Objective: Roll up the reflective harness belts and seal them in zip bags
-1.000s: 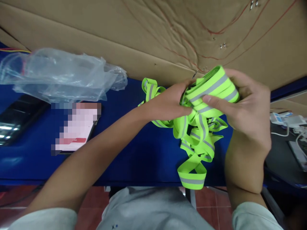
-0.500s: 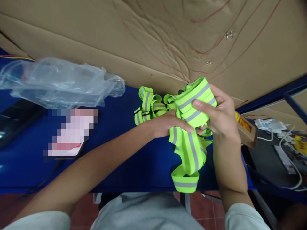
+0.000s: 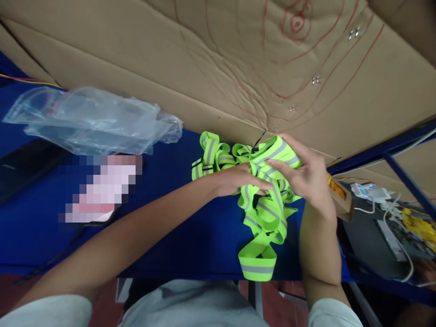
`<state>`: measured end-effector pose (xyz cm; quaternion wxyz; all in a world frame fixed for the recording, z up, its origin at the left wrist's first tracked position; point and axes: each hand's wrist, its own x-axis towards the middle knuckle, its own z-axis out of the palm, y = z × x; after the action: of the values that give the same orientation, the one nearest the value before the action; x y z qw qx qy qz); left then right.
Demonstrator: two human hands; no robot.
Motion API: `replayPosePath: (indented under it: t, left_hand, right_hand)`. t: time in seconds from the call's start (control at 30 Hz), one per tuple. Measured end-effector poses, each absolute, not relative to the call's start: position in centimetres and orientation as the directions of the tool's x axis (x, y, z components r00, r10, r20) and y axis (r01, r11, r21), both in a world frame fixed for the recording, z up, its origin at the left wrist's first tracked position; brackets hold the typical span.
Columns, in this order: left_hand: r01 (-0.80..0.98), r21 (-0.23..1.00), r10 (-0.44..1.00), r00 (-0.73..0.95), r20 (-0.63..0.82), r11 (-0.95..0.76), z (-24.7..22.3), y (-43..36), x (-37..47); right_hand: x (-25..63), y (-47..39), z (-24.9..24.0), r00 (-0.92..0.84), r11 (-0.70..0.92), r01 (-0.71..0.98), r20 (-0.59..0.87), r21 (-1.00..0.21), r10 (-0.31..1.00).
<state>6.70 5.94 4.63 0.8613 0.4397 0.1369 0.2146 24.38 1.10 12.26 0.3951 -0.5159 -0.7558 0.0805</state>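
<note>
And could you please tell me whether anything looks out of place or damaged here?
Nothing looks spilled. The yellow-green reflective straps lie in a loose tangle, unlike the folded bundle in the right hand, and one loop reaches the near edge of the blue table. The cardboard panel behind is wrinkled rather than flat.

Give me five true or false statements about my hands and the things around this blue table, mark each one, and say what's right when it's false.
1. The right hand holds a folded bundle of reflective straps. True.
2. The left hand is on the smartphone. False: it touches the reflective straps, and the smartphone lies apart from it.
3. The reflective straps have a red stripe. False: the stripe is grey.
4. The clear plastic bags lie beyond the smartphone, farther from the person. True.
5. The cardboard panel is unmarked. False: it bears red lines.
</note>
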Motion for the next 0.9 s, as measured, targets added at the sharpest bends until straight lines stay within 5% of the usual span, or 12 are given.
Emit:
replayPosePath:
  t: [0.17,0.3,0.43,0.53,0.67,0.8,0.9]
  left_hand:
    - [-0.384,0.657,0.513,0.858,-0.004,0.649,5.0,5.0,7.4]
    - [-0.183,0.848,0.521,0.845,-0.123,0.498,5.6,5.1,6.5]
    - [0.040,0.959,0.573,0.795,-0.200,0.280,6.0,6.0,5.3]
    - [-0.003,0.960,0.525,0.838,-0.151,0.281,6.0,6.3,5.3]
    - [-0.188,0.861,0.449,0.892,-0.052,0.472,6.2,6.8,5.6]
    - [-0.359,0.727,0.424,0.900,0.104,0.585,6.7,7.2,5.6]
    - [-0.466,0.697,0.496,0.850,0.180,0.545,7.0,7.2,5.6]
  right_hand:
    - [24.0,1.7,11.8,0.034,0.411,0.587,0.528,-0.697,0.848]
    - [25.3,2.0,12.0,0.029,0.338,0.380,0.376,-0.861,0.926]
    - [26.2,1.8,12.4,-0.015,0.311,0.404,0.333,-0.861,0.943]
    - [25.8,1.7,12.2,-0.005,0.360,0.582,0.439,-0.729,0.898]
    - [24.0,1.9,11.1,-0.179,0.488,0.792,0.623,-0.368,0.761]
    - [22.8,2.9,9.3,-0.397,0.677,0.735,0.780,-0.046,0.484]
    - [22.7,4.1,8.2,-0.426,0.756,0.655,0.824,-0.005,0.374]
